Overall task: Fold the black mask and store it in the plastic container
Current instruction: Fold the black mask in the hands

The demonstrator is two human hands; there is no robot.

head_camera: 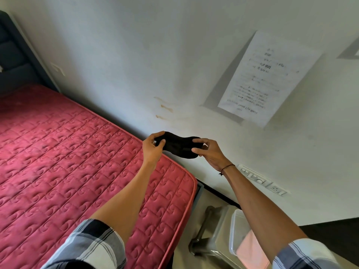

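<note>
The black mask (177,145) is stretched out flat in the air in front of the white wall, above the far edge of the bed. My left hand (153,147) pinches its left end and my right hand (208,152) pinches its right end. Down at the lower right, partly hidden by my right forearm, a clear plastic container (236,232) rests on a stool, with something pink inside it.
A red quilted mattress (68,162) fills the left side, with a dark headboard (13,55) at the far left. A printed sheet (266,78) hangs on the wall. Wall sockets (262,180) sit low near a grey metal stool (211,230).
</note>
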